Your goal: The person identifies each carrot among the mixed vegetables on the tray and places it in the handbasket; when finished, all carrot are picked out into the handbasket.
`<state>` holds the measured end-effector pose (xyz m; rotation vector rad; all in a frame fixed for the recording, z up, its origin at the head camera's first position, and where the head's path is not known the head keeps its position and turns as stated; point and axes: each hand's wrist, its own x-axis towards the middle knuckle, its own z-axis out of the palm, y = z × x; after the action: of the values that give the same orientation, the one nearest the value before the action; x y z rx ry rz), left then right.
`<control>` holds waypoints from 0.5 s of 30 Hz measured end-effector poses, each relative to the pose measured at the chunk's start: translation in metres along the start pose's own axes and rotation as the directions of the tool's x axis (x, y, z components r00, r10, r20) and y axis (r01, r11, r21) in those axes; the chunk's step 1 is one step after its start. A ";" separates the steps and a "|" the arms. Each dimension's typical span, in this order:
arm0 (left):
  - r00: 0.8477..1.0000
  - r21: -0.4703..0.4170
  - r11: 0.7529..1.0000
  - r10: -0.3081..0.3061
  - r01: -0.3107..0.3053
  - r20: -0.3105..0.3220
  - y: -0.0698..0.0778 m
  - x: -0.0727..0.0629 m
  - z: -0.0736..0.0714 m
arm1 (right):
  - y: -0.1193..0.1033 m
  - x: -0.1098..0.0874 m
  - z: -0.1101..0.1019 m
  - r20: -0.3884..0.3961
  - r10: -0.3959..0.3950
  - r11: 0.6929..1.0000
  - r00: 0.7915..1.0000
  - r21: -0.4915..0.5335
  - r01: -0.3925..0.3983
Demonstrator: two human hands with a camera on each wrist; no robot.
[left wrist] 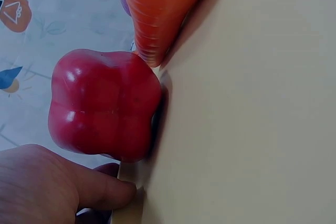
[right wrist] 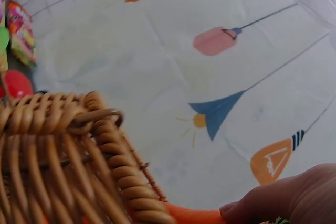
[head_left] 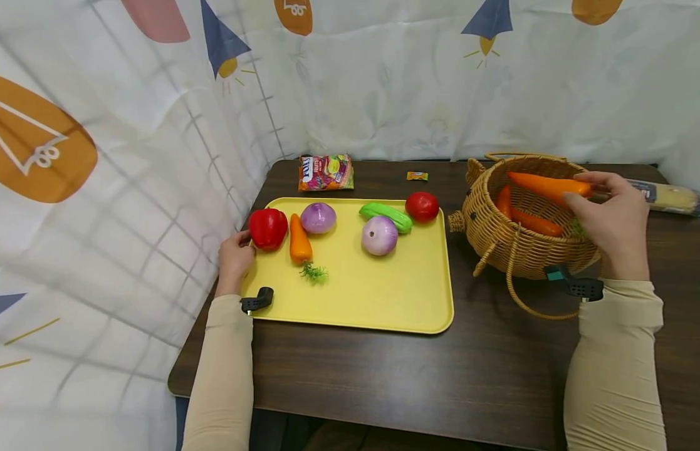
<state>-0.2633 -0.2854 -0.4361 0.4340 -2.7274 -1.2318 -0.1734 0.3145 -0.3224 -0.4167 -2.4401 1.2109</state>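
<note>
My right hand [head_left: 620, 216] holds an orange toy carrot [head_left: 547, 186] by its thick end over the wicker basket [head_left: 493, 235]. In the right wrist view, my thumb lies on the carrot [right wrist: 197, 214] beside the woven rim. More carrots [head_left: 536, 223] lie inside the basket. At the yellow tray's [head_left: 355, 297] left edge, my left hand [head_left: 235, 260] pinches the rim, thumb on top, beside a red bell pepper [left wrist: 105, 106]. Also on the tray are a carrot [head_left: 299, 241], a purple onion [head_left: 318, 218], a paler onion [head_left: 380, 236], a green cucumber [head_left: 386, 216] and a tomato [head_left: 422, 207].
Behind the tray lie a candy bag [head_left: 326, 173] and a small wrapped candy [head_left: 417, 176]. A clear-wrapped pale package [head_left: 673, 199] lies right of the basket. The basket's cord handle [head_left: 516, 294] hangs onto the dark table [head_left: 395, 376]. Printed curtains [head_left: 378, 94] stand behind and left.
</note>
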 end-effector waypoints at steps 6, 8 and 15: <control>1.000 0.001 1.000 0.012 -0.012 -0.002 0.000 0.000 -0.001 | -0.003 0.000 0.009 -0.052 -0.015 0.993 0.999 -0.114 0.008; 1.000 -0.003 1.000 0.005 -0.005 0.001 0.000 0.000 -0.001 | -0.004 0.000 0.012 -0.051 -0.037 0.994 0.998 -0.106 0.031; 1.000 -0.007 1.000 -0.003 0.003 0.007 0.001 -0.001 -0.002 | -0.011 0.000 0.026 0.024 -0.072 0.986 0.997 -0.148 0.075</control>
<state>-0.2619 -0.2864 -0.4339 0.4333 -2.7289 -1.2450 -0.1861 0.2906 -0.3280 -0.3555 -2.5474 1.0109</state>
